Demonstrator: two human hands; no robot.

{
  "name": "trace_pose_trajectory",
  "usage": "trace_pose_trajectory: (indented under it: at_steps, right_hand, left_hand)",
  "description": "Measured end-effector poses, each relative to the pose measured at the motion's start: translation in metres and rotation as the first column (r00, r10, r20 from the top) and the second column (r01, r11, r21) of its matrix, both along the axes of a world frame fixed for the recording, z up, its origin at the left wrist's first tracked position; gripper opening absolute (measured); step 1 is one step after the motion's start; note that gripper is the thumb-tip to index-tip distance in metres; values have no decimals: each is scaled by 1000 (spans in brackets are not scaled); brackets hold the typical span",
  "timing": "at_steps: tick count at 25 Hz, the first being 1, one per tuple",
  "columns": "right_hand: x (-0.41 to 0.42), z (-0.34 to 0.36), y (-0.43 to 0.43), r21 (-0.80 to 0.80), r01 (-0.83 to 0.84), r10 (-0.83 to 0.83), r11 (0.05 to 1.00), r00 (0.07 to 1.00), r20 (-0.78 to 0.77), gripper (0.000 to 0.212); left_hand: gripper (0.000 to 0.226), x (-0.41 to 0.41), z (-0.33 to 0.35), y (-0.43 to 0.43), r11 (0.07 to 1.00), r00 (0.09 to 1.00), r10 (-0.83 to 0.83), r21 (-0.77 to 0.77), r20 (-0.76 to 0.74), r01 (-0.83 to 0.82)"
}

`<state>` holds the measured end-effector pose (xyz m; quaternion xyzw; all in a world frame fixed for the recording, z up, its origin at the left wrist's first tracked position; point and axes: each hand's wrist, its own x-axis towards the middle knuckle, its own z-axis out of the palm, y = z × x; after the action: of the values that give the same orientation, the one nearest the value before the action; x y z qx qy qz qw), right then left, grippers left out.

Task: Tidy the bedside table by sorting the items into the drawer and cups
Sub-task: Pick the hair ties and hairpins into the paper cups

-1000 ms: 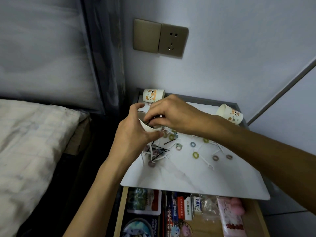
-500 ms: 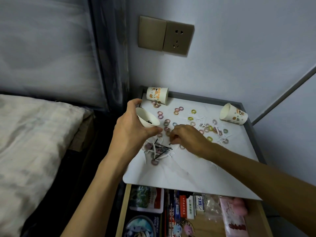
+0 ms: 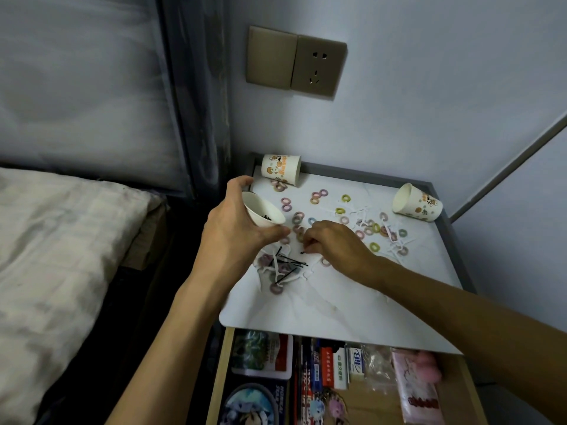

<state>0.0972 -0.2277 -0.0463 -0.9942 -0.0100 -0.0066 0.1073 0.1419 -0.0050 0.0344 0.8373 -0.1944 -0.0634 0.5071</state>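
Note:
My left hand (image 3: 236, 231) holds a white paper cup (image 3: 264, 211) tilted over the bedside table (image 3: 322, 299); dark hairpins lie inside it. My right hand (image 3: 333, 245) rests low on the tabletop and pinches a black hairpin (image 3: 303, 252) at its fingertips. More black hairpins (image 3: 290, 265) lie in a pile with white floss picks just below the cup. Several small coloured hair ties (image 3: 317, 196) are scattered across the white top. Another printed cup (image 3: 280, 169) lies on its side at the back left, and a third cup (image 3: 417, 204) lies tipped at the back right.
The drawer (image 3: 340, 381) under the tabletop stands open, packed with pens, small boxes, cards and a pink packet. A bed with a pale pillow (image 3: 61, 240) fills the left. A wall socket (image 3: 296, 65) sits above the table.
My right hand left the cup's mouth and dropped to the tabletop, where it now pinches a hairpin. The left hand still holds the tilted cup.

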Motion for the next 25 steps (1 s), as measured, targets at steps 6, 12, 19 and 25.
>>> trace_pose_trajectory:
  at_steps: [6, 12, 19, 25]
  right_hand:
    - [-8, 11, 11, 5, -15, 14, 1000, 992, 123, 9]
    - [22, 110, 50, 459, -204, 79, 865, 957, 278, 6]
    - [13, 80, 40, 438, -2, -110, 899, 967, 231, 7]
    - [-12, 10, 34, 204, 155, -132, 967, 984, -123, 17]
  left_hand:
    - [91, 1, 0, 2, 1000, 1000, -3, 7, 5, 3]
    - [93, 1, -2, 1, 998, 999, -29, 55, 18, 28]
    - [93, 4, -1, 5, 1000, 1000, 11, 28, 17, -11]
    - [93, 3, 0, 6, 1000, 1000, 15, 4, 7, -15]
